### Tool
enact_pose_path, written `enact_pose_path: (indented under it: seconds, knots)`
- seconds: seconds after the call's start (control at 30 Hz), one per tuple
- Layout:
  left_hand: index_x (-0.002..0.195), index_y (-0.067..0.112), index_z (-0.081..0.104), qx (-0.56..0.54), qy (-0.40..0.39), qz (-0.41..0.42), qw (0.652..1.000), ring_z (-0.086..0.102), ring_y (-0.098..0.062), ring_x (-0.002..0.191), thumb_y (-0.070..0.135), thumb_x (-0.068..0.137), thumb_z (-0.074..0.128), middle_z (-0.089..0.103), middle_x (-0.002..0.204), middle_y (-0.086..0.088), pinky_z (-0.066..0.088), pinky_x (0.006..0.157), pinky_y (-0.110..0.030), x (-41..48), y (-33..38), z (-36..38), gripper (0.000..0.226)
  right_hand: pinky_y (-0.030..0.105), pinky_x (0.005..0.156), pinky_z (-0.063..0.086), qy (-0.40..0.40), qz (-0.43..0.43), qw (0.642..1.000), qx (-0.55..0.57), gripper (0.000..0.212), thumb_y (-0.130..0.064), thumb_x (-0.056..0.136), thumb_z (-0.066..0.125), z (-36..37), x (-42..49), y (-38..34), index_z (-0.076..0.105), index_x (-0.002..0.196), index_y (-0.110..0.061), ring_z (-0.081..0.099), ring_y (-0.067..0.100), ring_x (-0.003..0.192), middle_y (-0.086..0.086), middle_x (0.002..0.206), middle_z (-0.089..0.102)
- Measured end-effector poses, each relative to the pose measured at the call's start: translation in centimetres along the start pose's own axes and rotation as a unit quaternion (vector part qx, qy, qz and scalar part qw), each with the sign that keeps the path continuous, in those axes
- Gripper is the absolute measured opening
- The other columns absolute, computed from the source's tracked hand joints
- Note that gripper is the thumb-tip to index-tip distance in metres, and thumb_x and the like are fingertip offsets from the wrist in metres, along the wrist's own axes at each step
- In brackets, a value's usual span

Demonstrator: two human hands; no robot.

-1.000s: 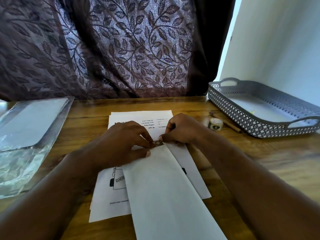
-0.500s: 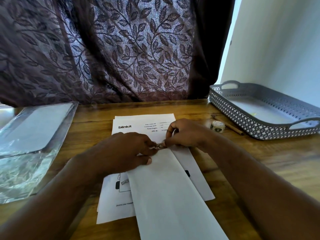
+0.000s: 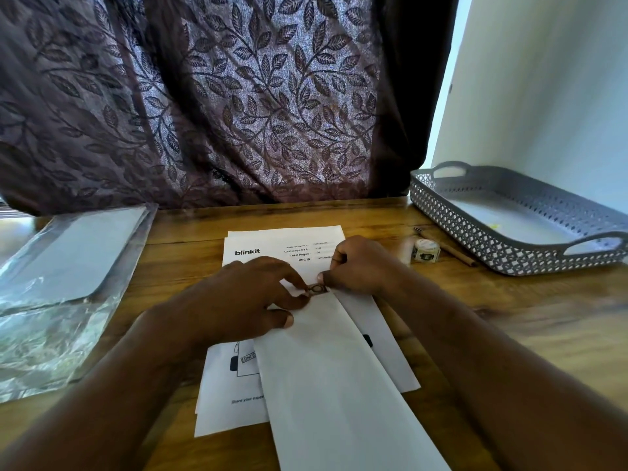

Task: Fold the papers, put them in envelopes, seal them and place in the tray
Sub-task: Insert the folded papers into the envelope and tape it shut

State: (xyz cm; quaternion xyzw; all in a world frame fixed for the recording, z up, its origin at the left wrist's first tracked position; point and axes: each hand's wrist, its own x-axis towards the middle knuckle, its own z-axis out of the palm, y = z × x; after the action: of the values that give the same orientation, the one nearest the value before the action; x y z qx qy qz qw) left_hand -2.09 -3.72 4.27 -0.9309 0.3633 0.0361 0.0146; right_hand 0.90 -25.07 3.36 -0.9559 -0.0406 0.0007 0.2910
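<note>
A long white envelope [image 3: 336,385] lies lengthwise over a stack of printed papers [image 3: 282,244] in the middle of the table. A small round sticker [image 3: 316,288] sits at the envelope's far end. My left hand [image 3: 238,300] rests on that end, fingertips pinching the sticker from the left. My right hand [image 3: 356,266] pinches the sticker from the right. A grey perforated tray [image 3: 492,249] with handles stands at the right, with a pale flat sheet inside.
A roll of stickers [image 3: 424,249] and a thin brown stick [image 3: 448,248] lie between the papers and the tray. A clear plastic pack of envelopes [image 3: 68,266] rests at the left. A patterned curtain hangs behind the wooden table [image 3: 543,334].
Both hands stay at the envelope's far end on the sticker, with only small finger shifts. The view has tilted down slightly.
</note>
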Motion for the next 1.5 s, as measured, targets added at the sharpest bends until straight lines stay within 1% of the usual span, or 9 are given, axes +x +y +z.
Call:
enact_pose_path:
  seconds: [0.43,0.63,0.77,0.93,1.07,1.17,1.33,1.43,1.5]
  knots:
    - [0.136,0.046,0.057,-0.031,0.017,-0.028,0.999,0.035,-0.002,0.132,0.047,0.098,0.057,0.041,0.147,0.024,0.040,0.103,-0.027,-0.4,0.3,-0.1,0.038,0.022,0.057,0.047,-0.089,0.019,0.987,0.131,0.018,-0.002,0.082,0.076,-1.7,-1.3,0.5,0.072,0.099,-0.008,0.057,0.011,0.066,0.000,0.076,0.063]
    - [0.151,0.041,0.036,-0.030,0.098,-0.127,0.987,0.048,-0.003,0.101,0.071,0.089,0.049,0.050,0.134,0.014,0.049,0.084,-0.026,-0.9,-1.1,1.0,0.070,0.019,0.057,0.052,-0.082,0.040,0.969,0.231,0.010,-0.007,0.092,0.068,-1.7,-1.2,1.2,0.072,0.099,-0.001,0.061,0.012,0.066,0.007,0.081,0.070]
    - [0.112,0.044,0.067,-0.112,0.093,-0.184,0.972,0.059,-0.001,0.086,0.077,0.081,0.052,0.065,0.107,0.019,0.055,0.082,-0.030,-1.7,-2.0,0.5,0.048,0.024,0.062,0.052,-0.066,0.046,0.964,0.253,0.013,-0.008,0.094,0.068,-1.4,-1.1,1.1,0.072,0.100,0.004,0.060,0.016,0.067,0.015,0.084,0.070]
    - [0.083,0.023,0.071,-0.281,0.105,-0.200,0.933,0.064,-0.003,0.055,0.034,0.085,0.079,0.070,0.083,0.005,0.054,0.058,-0.022,-1.4,-1.7,0.7,0.013,0.023,0.057,0.052,-0.056,0.046,0.960,0.271,0.014,-0.007,0.096,0.064,-1.2,-1.2,1.2,0.072,0.097,0.004,0.060,0.014,0.061,0.013,0.077,0.068]
    - [0.083,0.010,0.069,-0.386,0.138,-0.226,0.884,0.057,-0.009,0.051,0.024,0.094,0.070,0.067,0.072,-0.004,0.046,0.047,-0.023,-1.6,-2.1,0.4,0.018,0.027,0.049,0.046,-0.037,0.002,0.954,0.299,0.036,-0.033,0.101,0.061,-1.3,-1.4,1.2,0.072,0.093,0.001,0.062,0.019,0.060,0.013,0.078,0.073]
    - [0.088,0.006,0.065,-0.486,0.187,-0.258,0.814,0.062,-0.014,0.058,0.026,0.099,0.062,0.067,0.075,-0.006,0.049,0.048,-0.023,-1.6,-2.4,-0.2,0.022,0.026,0.046,0.045,-0.111,-0.037,0.941,0.316,0.045,-0.045,0.099,0.060,-1.7,-1.7,0.9,0.075,0.099,-0.003,0.067,0.022,0.064,0.016,0.090,0.077]
    - [0.098,0.004,0.066,-0.624,0.253,-0.284,0.682,0.074,-0.021,0.068,0.032,0.101,0.057,0.072,0.086,-0.015,0.057,0.058,-0.030,-1.8,-2.6,-0.6,0.029,0.021,0.042,0.044,-0.196,-0.034,0.926,0.321,0.019,-0.026,0.094,0.071,-1.5,-1.8,0.6,0.075,0.098,-0.008,0.065,0.011,0.058,0.007,0.090,0.078]
    - [0.107,0.009,0.068,-0.740,0.256,-0.250,0.570,0.076,-0.023,0.078,0.034,0.102,0.054,0.078,0.092,-0.011,0.060,0.060,-0.033,-1.5,-1.1,-0.3,0.028,0.020,0.039,0.041,-0.143,-0.026,0.918,0.369,0.017,-0.021,0.094,0.070,-1.4,-1.5,0.8,0.075,0.092,-0.005,0.064,0.011,0.055,0.006,0.083,0.076]
    - [0.114,0.011,0.069,-0.776,0.210,-0.225,0.550,0.077,-0.026,0.088,0.032,0.102,0.055,0.078,0.103,-0.012,0.062,0.065,-0.037,-1.0,0.4,-0.1,0.028,0.021,0.042,0.045,-0.091,-0.005,0.913,0.397,0.015,-0.020,0.094,0.070,-1.4,-1.2,1.0,0.075,0.088,-0.007,0.069,0.013,0.060,0.007,0.084,0.078]
